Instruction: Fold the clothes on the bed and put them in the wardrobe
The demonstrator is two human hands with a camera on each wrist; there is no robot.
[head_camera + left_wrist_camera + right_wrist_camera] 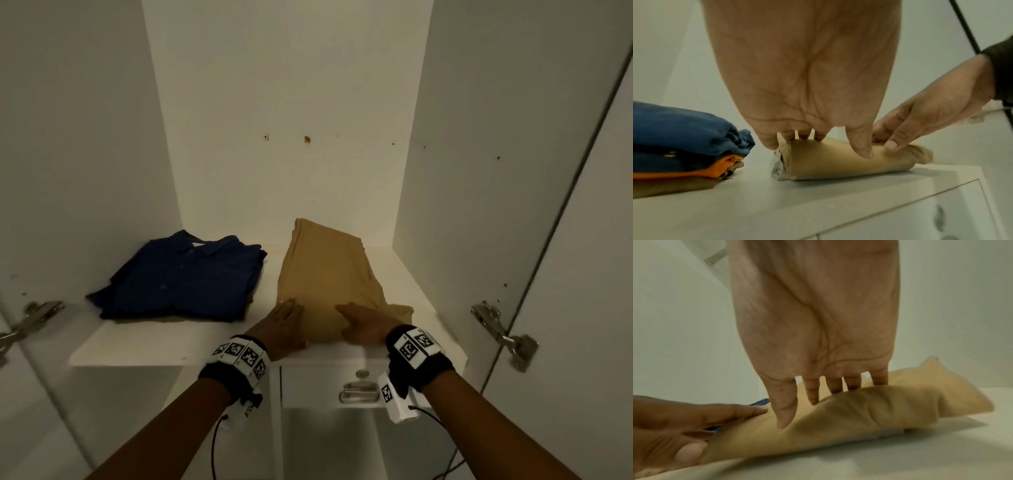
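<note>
Wardrobe shelf (144, 346) is seen carrying a navy stack (185, 277) at 9 o'clock of the folded tan trousers (325, 274). Left hand (282, 325) and right hand (368, 325) are laid flat, fingers spread, on the trousers' near edge; thumb contact possibly blurred.

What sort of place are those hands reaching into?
Most likely an open wardrobe: a white shelf holds folded tan trousers beside a folded blue shirt, with door hinges at the sides and a small drawer underneath.
</note>
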